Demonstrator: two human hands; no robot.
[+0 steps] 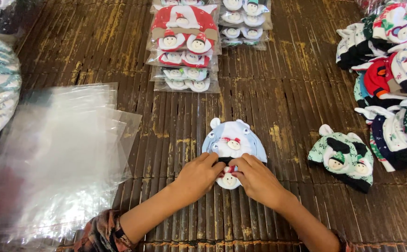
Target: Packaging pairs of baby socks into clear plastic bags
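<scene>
Bamboo slat floor (278, 93), clear bags (59, 154), wrapped sets (185, 46)

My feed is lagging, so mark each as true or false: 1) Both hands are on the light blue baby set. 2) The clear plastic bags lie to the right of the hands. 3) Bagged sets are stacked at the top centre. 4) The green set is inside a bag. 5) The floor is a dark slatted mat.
1) True: the left hand and right hand press on the light blue set.
2) False: the clear bags lie to the left.
3) True: bagged sets are stacked there.
4) False: the green set lies loose, unbagged.
5) True: slatted mat.
</scene>
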